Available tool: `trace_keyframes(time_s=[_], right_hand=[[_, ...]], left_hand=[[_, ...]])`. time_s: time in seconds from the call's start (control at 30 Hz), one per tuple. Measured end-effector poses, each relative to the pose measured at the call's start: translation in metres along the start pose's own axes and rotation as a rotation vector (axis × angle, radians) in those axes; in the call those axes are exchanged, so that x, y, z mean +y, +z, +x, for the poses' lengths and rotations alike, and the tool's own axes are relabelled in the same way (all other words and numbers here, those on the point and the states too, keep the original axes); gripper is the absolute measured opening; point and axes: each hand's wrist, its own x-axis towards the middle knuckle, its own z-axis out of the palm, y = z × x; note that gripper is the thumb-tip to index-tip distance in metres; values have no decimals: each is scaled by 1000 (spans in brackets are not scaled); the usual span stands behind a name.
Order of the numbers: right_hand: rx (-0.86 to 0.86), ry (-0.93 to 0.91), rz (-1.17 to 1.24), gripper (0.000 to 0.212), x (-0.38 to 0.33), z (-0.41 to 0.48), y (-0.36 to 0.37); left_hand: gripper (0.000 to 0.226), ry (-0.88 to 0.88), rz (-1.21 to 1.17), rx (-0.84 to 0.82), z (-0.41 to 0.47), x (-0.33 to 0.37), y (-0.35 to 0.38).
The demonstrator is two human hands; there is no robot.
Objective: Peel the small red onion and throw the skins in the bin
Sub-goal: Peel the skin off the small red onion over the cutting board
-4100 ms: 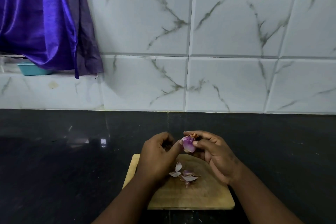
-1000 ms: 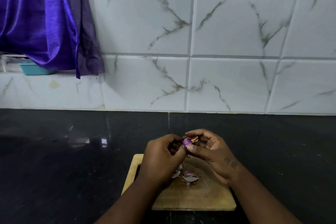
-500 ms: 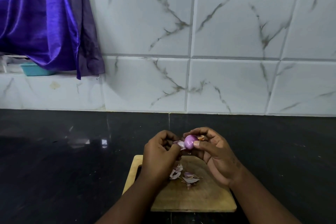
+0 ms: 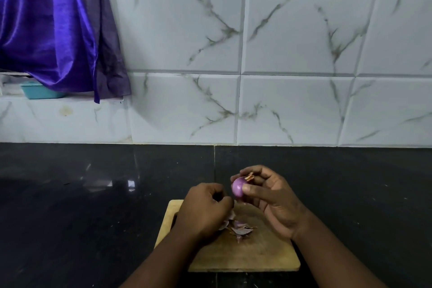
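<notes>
Right hand (image 4: 273,196) has its grip pinched on the small red onion (image 4: 238,187), thumb in front, fingers behind, holding it up above the wooden cutting board (image 4: 257,255). Left hand (image 4: 205,208) is curled loosely just beside it; can't tell if it's holding anything. Peeled skins (image 4: 240,228) lie piled on the board, which sits on the black table (image 4: 81,217).

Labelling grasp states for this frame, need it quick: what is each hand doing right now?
Left hand: curled shut over the wooden cutting board; contents hidden, cannot tell.
Right hand: closed on the small, round, purple-red onion, pinched between thumb and fingers.
</notes>
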Motion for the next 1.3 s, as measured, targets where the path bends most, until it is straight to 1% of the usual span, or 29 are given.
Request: trace_keyframes(time_s=[0.07,0.13,0.23,0.33,0.4,0.47,0.5,0.63,0.7,0.8,0.87,1.07,1.2,1.3], right_hand=[[15,-10,-54,40,-1,-1,1],[31,-16,-97,39,-2,-1,2],[42,-19,-161,43,0,0,3],[62,-22,-179,38,2,-1,3],[68,-41,-217,34,4,0,2],[68,-64,-284,31,6,1,1],[69,-73,-327,31,7,0,1],[92,-140,-501,34,6,-1,3],[94,-160,-512,32,6,0,3],[69,-133,-461,23,7,1,2],[56,-135,-451,21,8,1,2],[93,-257,-582,22,15,2,4],[87,-313,-637,20,18,-4,14],[101,-399,-751,20,20,-3,23]], left_hand=[[27,7,9,13,1,0,0],[31,21,23,55,2,0,-2],[29,48,39,111,2,-1,-1],[25,116,-112,208,1,3,-1],[8,142,-277,198,0,8,-2],[14,132,-349,167,0,8,-2],[15,129,-342,152,1,6,-1],[11,90,-365,125,3,2,1],[12,75,-406,131,5,0,2],[16,55,-491,142,6,-1,3],[17,35,-544,144,7,-3,5],[26,-109,-782,139,9,2,5],[19,-216,-946,154,9,5,3],[12,-240,-971,188,11,1,0]])
